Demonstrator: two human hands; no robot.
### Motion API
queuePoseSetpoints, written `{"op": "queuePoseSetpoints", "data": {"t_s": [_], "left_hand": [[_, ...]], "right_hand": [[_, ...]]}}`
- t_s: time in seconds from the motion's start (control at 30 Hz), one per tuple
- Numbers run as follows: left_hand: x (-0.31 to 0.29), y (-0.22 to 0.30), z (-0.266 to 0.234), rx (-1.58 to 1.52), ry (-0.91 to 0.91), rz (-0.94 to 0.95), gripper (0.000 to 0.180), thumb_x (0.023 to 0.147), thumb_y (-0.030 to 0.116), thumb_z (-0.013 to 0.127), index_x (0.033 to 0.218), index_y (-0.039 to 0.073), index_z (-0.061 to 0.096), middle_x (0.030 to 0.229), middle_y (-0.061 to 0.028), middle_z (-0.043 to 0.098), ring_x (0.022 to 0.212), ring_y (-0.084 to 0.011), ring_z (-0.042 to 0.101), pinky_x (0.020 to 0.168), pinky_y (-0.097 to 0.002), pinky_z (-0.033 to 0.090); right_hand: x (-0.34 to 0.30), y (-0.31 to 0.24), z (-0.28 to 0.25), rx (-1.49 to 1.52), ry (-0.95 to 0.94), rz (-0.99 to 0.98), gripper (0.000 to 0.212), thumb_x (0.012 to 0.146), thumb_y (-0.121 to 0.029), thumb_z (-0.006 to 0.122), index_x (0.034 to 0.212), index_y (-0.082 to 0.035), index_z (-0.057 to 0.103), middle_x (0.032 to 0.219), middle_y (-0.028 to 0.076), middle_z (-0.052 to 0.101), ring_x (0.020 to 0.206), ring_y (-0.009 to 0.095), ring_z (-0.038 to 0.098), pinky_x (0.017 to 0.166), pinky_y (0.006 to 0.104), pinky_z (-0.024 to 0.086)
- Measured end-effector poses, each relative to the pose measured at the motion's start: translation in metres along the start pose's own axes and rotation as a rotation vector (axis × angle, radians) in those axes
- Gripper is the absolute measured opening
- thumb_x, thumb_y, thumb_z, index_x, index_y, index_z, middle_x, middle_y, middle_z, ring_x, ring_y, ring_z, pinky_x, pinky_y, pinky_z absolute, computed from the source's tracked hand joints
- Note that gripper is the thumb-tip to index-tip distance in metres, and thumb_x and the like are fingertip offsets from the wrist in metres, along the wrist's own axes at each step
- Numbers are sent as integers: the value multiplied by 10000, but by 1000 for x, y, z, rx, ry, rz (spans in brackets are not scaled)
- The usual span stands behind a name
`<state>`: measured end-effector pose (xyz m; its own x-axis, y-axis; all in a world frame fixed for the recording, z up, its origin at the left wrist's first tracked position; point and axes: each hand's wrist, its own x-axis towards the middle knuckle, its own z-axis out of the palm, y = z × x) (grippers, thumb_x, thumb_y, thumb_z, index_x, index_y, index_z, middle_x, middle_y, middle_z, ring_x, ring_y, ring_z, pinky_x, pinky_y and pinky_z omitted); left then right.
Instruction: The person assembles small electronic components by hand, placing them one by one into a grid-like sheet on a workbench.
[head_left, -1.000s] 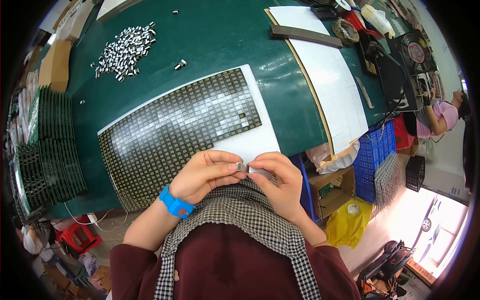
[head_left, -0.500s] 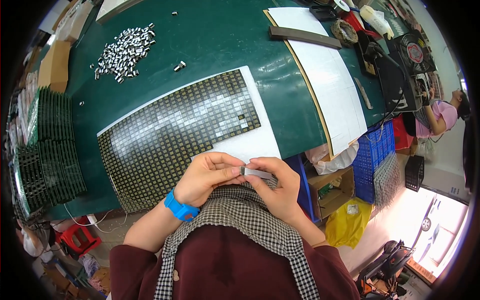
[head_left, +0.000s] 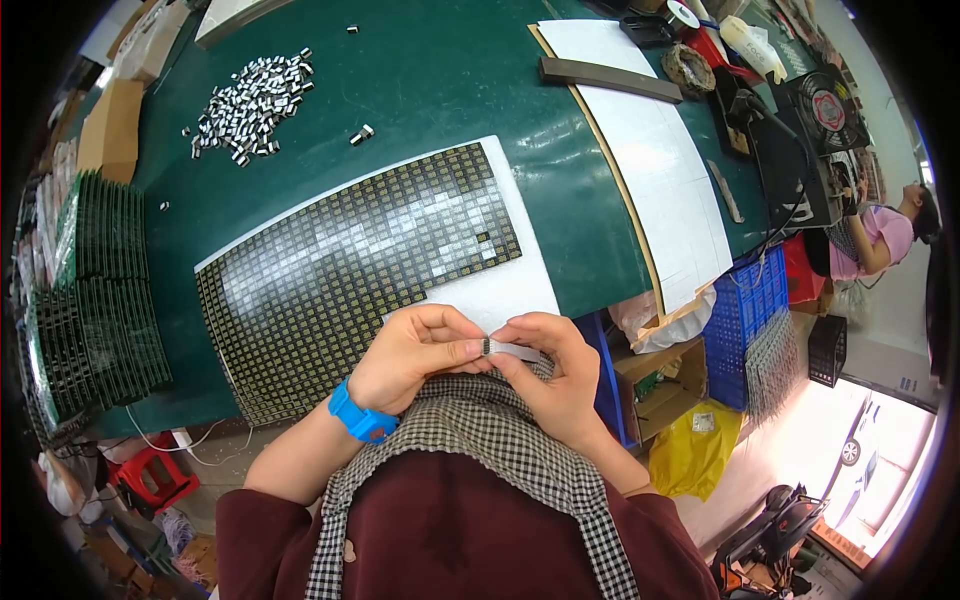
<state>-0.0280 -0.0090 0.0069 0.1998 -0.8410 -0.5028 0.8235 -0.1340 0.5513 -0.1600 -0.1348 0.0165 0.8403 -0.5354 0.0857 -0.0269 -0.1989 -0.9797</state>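
In front of my apron, a short flat grey strip (head_left: pixel 515 351), ribbon-like, runs between both hands, with a small dark piece (head_left: pixel 487 346) at its left end. My left hand (head_left: pixel 418 345), a blue watch on its wrist, pinches that dark end between thumb and fingertips. The grey part is gripped by the thumb and fingers of my right hand (head_left: pixel 556 365), which partly hide it. Just beyond my hands lies a large sheet of small dark square pieces (head_left: pixel 350 260) in tight rows on a white backing (head_left: pixel 520 280).
A pile of small silver-and-black parts (head_left: pixel 250 105) lies at the far left of the green table (head_left: pixel 430 80). Stacked green circuit boards (head_left: pixel 105 300) stand at the left edge. On the right are a white board (head_left: pixel 660 160), a dark bar (head_left: pixel 610 78) and a person (head_left: pixel 880 235).
Both hands stay nearly in place, still pinching the strip. Its dark end has shifted and turned slightly at my left fingertips.
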Motion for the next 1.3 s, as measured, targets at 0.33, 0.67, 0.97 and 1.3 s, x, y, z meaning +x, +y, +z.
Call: {"op": "queuePoseSetpoints", "data": {"t_s": [0.33, 0.67, 0.97, 1.3], "left_hand": [[-12, 22, 14, 845, 92, 94, 188, 744, -78, 525, 911, -19, 590, 817, -63, 631, 752, -74, 595, 661, -210, 489], [-4, 18, -11, 1873, 386, 810, 242, 702, 5, 603, 941, -24, 612, 940, -108, 568, 862, -256, 563, 745, -325, 492], [-1, 11, -6, 2410, 346, 898, 208, 672, 1, 604, 862, -85, 606, 822, -145, 594, 769, -250, 592, 640, -257, 513], [-7, 4, 1, 63, 167, 68, 181, 820, 33, 626, 974, -61, 615, 867, -131, 655, 785, -169, 651, 725, -249, 540]], "right_hand": [[9, 2, 2, -268, -257, -156, 266, 734, -29, 659, 997, -51, 621, 800, 70, 625, 732, 178, 628, 624, 261, 498], [6, 14, 2, 363, -105, 396, 156, 790, 44, 622, 945, 29, 630, 951, 74, 591, 872, 129, 600, 775, 239, 502], [4, 14, 1, 148, -40, 275, 157, 774, 10, 649, 930, 24, 645, 948, 85, 609, 875, 143, 607, 761, 250, 505], [3, 11, 9, -148, -13, -149, 399, 713, 32, 686, 1091, -2, 562, 887, 107, 654, 837, 179, 641, 754, 270, 494]]}}
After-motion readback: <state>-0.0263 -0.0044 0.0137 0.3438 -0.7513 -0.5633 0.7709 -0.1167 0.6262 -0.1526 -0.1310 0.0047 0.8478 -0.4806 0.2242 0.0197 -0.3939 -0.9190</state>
